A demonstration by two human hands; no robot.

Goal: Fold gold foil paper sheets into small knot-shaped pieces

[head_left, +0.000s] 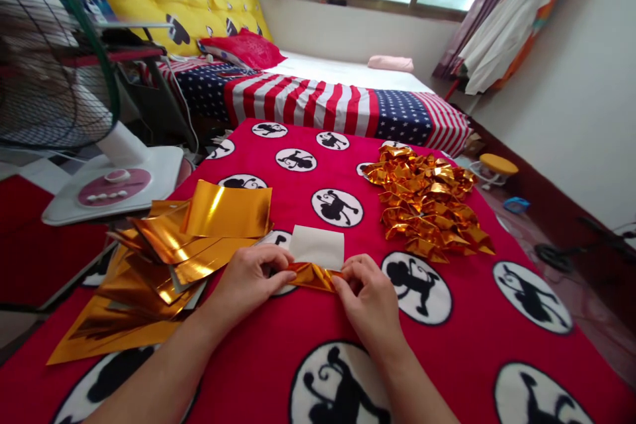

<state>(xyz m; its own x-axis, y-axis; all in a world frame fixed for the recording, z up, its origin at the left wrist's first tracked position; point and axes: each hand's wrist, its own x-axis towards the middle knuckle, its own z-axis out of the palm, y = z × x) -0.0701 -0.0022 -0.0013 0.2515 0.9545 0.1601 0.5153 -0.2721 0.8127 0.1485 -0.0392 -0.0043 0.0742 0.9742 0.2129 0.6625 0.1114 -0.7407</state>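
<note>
A sheet of gold foil paper (pixel 317 248) lies near the middle of the red cloth (pixel 293 202), its pale backing facing up and its near edge folded over into a gold strip. My left hand (pixel 256 271) pinches the left end of that strip between thumb and fingers. At the right end, my right hand (pixel 365 291) holds it the same way. To the left is a loose pile of flat gold sheets (pixel 163 265), the top one close to my left hand. A heap of folded gold pieces (pixel 427 202) sits to the right, beyond my right hand.
A fan (pixel 116 175) stands at the left edge of the cloth. Behind the cloth is a bed with a striped and starred cover (pixel 303 99) and a red pillow (pixel 243 50). A yellow-topped stool (pixel 498 164) is on the floor at the right.
</note>
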